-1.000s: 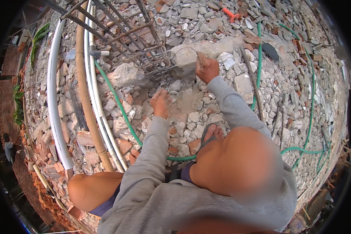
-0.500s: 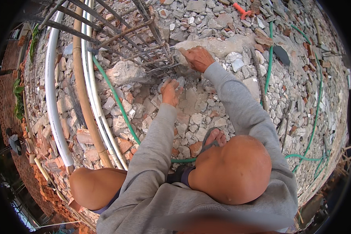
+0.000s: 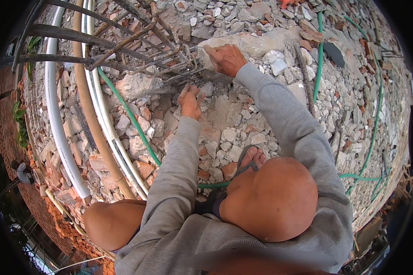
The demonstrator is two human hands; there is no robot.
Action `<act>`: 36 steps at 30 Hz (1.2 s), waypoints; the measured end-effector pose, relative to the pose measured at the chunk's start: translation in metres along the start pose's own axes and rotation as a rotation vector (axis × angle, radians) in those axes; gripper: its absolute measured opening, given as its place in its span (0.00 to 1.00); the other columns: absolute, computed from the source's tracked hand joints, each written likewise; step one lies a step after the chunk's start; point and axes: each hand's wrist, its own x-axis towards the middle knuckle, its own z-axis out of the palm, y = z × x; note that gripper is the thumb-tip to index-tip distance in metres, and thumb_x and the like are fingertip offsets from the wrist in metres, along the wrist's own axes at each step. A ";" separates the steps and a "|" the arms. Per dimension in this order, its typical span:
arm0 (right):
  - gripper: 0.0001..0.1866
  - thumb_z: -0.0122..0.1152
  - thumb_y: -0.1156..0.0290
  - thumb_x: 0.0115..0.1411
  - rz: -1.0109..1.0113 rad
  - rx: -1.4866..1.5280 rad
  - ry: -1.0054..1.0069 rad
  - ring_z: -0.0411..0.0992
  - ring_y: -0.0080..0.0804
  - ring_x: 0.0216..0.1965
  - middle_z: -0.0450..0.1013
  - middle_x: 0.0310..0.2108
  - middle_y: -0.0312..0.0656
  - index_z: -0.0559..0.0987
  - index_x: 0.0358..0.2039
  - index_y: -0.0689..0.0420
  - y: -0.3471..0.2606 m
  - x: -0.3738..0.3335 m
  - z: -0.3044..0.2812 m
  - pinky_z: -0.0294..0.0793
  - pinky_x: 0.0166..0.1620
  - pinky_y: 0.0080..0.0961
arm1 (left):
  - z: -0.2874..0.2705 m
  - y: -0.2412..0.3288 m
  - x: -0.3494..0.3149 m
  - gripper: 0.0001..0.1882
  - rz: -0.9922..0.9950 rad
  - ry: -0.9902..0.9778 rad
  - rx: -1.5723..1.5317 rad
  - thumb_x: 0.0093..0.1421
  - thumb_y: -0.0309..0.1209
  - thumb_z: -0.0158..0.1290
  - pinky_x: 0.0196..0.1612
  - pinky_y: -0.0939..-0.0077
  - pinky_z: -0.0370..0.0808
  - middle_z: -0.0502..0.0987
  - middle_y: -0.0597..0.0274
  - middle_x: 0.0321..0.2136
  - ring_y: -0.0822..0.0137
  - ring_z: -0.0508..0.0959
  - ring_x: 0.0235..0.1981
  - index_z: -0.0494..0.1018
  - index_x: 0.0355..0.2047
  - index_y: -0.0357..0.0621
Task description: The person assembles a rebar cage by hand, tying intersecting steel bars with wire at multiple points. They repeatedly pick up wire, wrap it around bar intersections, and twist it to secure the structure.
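Observation:
A rusty rebar cage (image 3: 137,41) of long bars tied with bent stirrups slants in from the upper left, its lower end amid broken concrete. Just below that end is my left hand (image 3: 190,101), its fingers a little bent and apart, tips close to the lowest bars; I see nothing in it. My right hand (image 3: 226,59) is to the right of the cage end, above a long pale concrete block (image 3: 266,48). Its thumb side points left toward the bars, while most of its fingers are hidden beneath the hand, so any grip is unclear.
Rubble (image 3: 229,137) covers the ground around my sandalled foot (image 3: 252,160). On the left lie a thick white pipe (image 3: 55,101), a bamboo pole (image 3: 89,110) and thinner pipes. A green hose (image 3: 128,114) crosses the rubble; another green hose (image 3: 320,55) runs at right.
The rebar cage has swung toward the left and lower in the view. Both hands have shifted slightly left, staying by its lower end. The whole view has moved a little too.

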 end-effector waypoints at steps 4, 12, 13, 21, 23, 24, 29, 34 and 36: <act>0.33 0.67 0.74 0.54 0.026 -0.030 -0.045 0.81 0.49 0.32 0.81 0.30 0.47 0.73 0.62 0.56 -0.005 -0.016 0.008 0.80 0.41 0.41 | 0.001 0.003 -0.002 0.35 0.042 0.040 0.028 0.70 0.23 0.54 0.60 0.49 0.78 0.67 0.43 0.66 0.46 0.71 0.65 0.55 0.74 0.33; 0.21 0.61 0.75 0.58 -0.230 -0.135 -0.073 0.82 0.50 0.34 0.82 0.31 0.49 0.76 0.53 0.59 0.001 0.008 -0.001 0.81 0.38 0.47 | 0.011 0.000 -0.008 0.34 0.013 0.062 0.106 0.68 0.23 0.53 0.48 0.59 0.82 0.75 0.52 0.59 0.57 0.78 0.56 0.59 0.73 0.38; 0.16 0.60 0.74 0.59 -0.242 -0.154 -0.132 0.83 0.51 0.34 0.82 0.30 0.49 0.78 0.49 0.60 -0.001 0.014 -0.003 0.81 0.37 0.48 | 0.013 -0.001 -0.011 0.34 0.004 0.049 0.104 0.68 0.24 0.53 0.49 0.58 0.82 0.75 0.52 0.59 0.56 0.77 0.56 0.59 0.73 0.37; 0.06 0.61 0.72 0.57 -0.245 -0.099 -0.242 0.83 0.54 0.35 0.81 0.29 0.52 0.82 0.33 0.59 -0.011 0.030 -0.013 0.81 0.38 0.47 | 0.031 0.014 -0.015 0.32 -0.020 -0.070 0.134 0.69 0.26 0.52 0.56 0.48 0.77 0.74 0.48 0.62 0.54 0.73 0.61 0.60 0.73 0.36; 0.06 0.62 0.71 0.57 -0.226 -0.084 -0.255 0.83 0.54 0.35 0.81 0.29 0.53 0.82 0.33 0.59 -0.012 0.026 -0.015 0.81 0.38 0.48 | 0.034 0.021 -0.012 0.31 -0.019 -0.104 0.182 0.69 0.25 0.51 0.56 0.47 0.76 0.77 0.48 0.59 0.55 0.76 0.60 0.62 0.72 0.36; 0.07 0.63 0.70 0.57 -0.215 -0.090 -0.260 0.82 0.55 0.35 0.81 0.29 0.53 0.82 0.33 0.59 -0.014 0.023 -0.016 0.81 0.38 0.48 | 0.036 0.025 -0.011 0.31 -0.020 -0.089 0.241 0.69 0.26 0.51 0.56 0.49 0.77 0.78 0.48 0.57 0.55 0.76 0.59 0.62 0.72 0.35; 0.08 0.65 0.68 0.54 -0.093 0.013 -0.282 0.81 0.56 0.33 0.80 0.27 0.54 0.81 0.32 0.58 -0.038 -0.005 -0.009 0.80 0.37 0.50 | 0.043 0.033 -0.008 0.21 -0.032 -0.196 0.356 0.70 0.26 0.52 0.48 0.61 0.82 0.83 0.54 0.45 0.59 0.84 0.44 0.73 0.62 0.33; 0.11 0.63 0.71 0.50 0.038 0.160 -0.181 0.79 0.57 0.29 0.78 0.24 0.53 0.78 0.35 0.59 -0.050 -0.031 0.014 0.76 0.33 0.53 | 0.036 0.046 0.003 0.13 -0.088 -0.325 0.199 0.70 0.28 0.49 0.42 0.66 0.82 0.81 0.59 0.36 0.63 0.82 0.35 0.79 0.46 0.32; 0.13 0.63 0.72 0.49 0.042 0.181 -0.160 0.78 0.58 0.27 0.77 0.23 0.52 0.77 0.36 0.59 -0.049 -0.039 0.025 0.74 0.31 0.54 | 0.029 0.050 0.007 0.13 -0.146 -0.427 0.111 0.70 0.29 0.48 0.44 0.64 0.81 0.80 0.59 0.35 0.62 0.81 0.36 0.78 0.44 0.32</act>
